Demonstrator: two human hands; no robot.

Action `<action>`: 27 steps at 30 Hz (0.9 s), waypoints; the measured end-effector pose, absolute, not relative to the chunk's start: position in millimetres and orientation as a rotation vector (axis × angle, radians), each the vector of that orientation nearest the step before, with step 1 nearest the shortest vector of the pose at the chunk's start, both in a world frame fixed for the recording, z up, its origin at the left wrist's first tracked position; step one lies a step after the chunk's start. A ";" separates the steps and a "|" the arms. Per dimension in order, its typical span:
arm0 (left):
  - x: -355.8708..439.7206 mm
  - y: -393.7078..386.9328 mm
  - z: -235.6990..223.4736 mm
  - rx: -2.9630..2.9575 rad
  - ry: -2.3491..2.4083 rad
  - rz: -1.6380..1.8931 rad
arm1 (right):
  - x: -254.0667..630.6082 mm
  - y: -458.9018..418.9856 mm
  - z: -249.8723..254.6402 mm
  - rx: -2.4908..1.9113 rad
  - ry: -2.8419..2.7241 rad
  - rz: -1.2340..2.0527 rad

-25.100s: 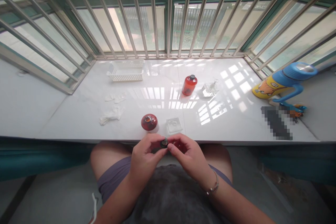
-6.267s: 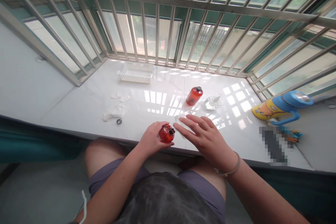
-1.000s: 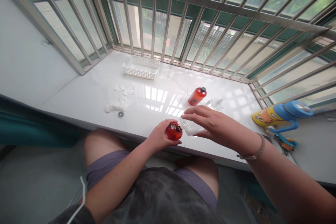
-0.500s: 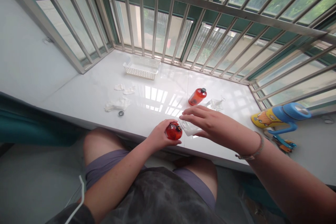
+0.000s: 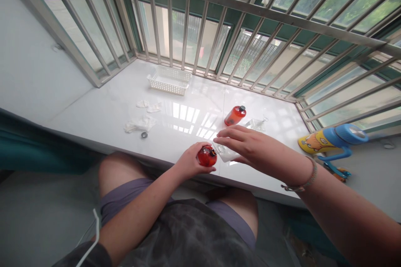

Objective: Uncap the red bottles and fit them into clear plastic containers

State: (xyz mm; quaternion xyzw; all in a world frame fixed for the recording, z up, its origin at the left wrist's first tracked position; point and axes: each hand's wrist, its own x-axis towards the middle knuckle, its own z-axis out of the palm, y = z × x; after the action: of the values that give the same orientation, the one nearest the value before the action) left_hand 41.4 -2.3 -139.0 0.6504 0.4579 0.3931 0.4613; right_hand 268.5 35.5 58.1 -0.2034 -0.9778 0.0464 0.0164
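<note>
Nearest in, the left hand has its fingers wrapped round an uncapped red bottle, right above the table's front edge. Just beside it, the right hand clasps a tilted clear container, fingers over, thumb beneath; whether rim touches bottle mouth, I can't tell. Looks like pouring in hand, and that calls for a steady tilt and lined-up mouths! Farther off, a capped red bottle; beyond, a white basket.
</note>
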 end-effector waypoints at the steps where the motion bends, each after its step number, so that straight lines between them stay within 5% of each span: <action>1: 41.4 -2.3 -139.0 1.601 1.124 0.967 | 268.0 35.5 58.8 -0.627 -3.040 0.140; 27: 40.6 -2.5 -137.0 1.577 1.126 0.973 | 260.0 34.5 66.6 -0.571 -3.043 0.142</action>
State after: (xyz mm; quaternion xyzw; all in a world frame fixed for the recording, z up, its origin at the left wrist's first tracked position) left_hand 40.6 -2.5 -137.0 0.6428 0.4592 0.3968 0.4676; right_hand 260.0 34.5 66.6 -0.1843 -0.9816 0.0459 0.0211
